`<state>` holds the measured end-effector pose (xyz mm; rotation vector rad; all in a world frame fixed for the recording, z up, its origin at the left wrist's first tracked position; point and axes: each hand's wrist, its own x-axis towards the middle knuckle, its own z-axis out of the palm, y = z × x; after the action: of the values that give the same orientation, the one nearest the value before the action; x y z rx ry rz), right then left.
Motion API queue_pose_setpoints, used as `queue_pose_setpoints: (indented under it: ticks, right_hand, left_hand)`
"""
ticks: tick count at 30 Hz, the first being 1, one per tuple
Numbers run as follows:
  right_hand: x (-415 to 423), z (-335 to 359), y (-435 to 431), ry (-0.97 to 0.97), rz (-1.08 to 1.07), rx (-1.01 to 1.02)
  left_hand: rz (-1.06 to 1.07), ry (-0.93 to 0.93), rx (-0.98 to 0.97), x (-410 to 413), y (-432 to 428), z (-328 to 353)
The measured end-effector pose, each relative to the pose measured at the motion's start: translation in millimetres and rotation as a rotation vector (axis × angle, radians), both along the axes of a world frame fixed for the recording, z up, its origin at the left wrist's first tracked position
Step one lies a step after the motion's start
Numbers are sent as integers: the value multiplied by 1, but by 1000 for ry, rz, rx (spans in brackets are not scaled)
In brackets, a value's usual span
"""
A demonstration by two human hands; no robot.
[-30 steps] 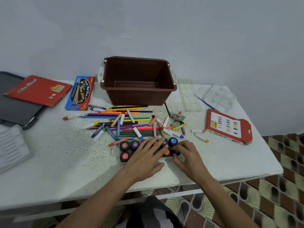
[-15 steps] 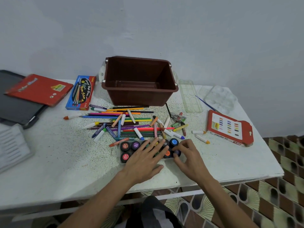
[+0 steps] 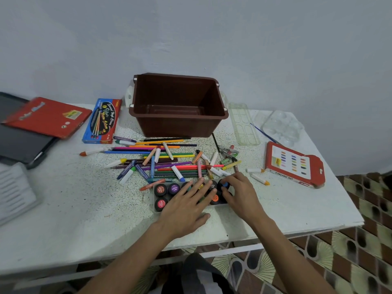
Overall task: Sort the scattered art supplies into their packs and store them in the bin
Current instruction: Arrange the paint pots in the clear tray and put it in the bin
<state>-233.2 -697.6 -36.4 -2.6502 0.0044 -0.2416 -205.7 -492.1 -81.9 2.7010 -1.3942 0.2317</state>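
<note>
A clear tray (image 3: 155, 209) of small black paint pots lies at the table's front middle. My left hand (image 3: 186, 206) rests flat on the pots, fingers straight and spread. My right hand (image 3: 238, 197) curls its fingertips round the blue-lidded pot (image 3: 225, 184) at the tray's far right corner. Behind the tray lies a loose pile of coloured pencils and oil pastels (image 3: 169, 160). The brown bin (image 3: 180, 126) stands empty at the back. A blue pencil box (image 3: 102, 122) lies to its left, and a red oil pastel box (image 3: 293, 164) at the right.
Two clear plastic inserts (image 3: 244, 126) (image 3: 282, 126) and a thin blue brush (image 3: 263, 132) lie at the back right. A red pad (image 3: 46, 116) rests on a black tablet (image 3: 19, 141) at the left, with a white ridged object (image 3: 14, 192) below it. The table's right edge is close to the pastel box.
My right hand has moved from the tray's near right pots up to the blue-lidded pot at the far corner. My left hand stays flat on the pots.
</note>
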Motion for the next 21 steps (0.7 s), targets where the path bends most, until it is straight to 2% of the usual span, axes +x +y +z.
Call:
queue_pose_setpoints:
  ticks: [12, 21]
  right_hand:
    - [5, -6, -7, -12, 28, 48]
    - [-22, -26, 12, -202, 82, -236]
  left_hand:
    - [2, 3, -3, 0, 0, 1]
    - [13, 29, 5, -1, 0, 2]
